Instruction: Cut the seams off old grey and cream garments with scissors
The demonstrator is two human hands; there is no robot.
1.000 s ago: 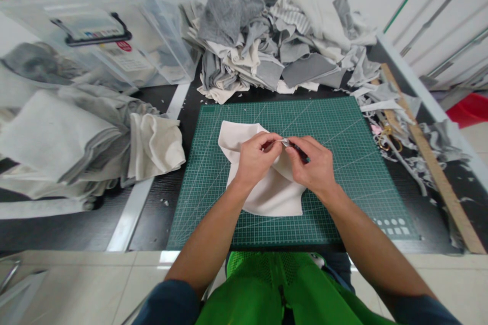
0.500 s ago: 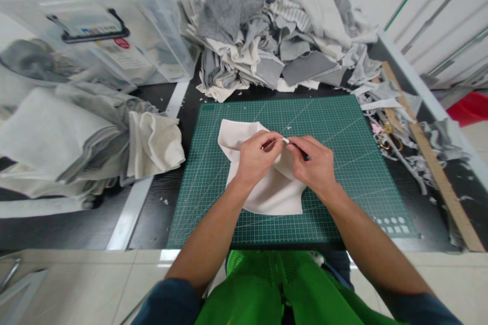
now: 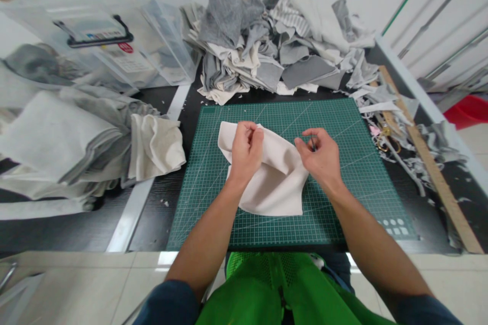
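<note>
We see our left hand [image 3: 247,151] — fingertips pinched, contents unclear — newly parted from our right hand [image 3: 322,157], curled round a slim dark tool [image 3: 313,143]; the cream fabric piece [image 3: 275,198], mid-frame on a green gridded mat [image 3: 208,177], seems freer.

part of the pale cloth [image 3: 276,200] is covered by the left hand [image 3: 246,154]; its grip cannot be made out. a dark tool [image 3: 313,143] is mostly hidden by the right hand [image 3: 324,157], kind unclear. box label [image 3: 130,62] too small to be read. red tub [image 3: 467,113] cut off at right edge.
</note>
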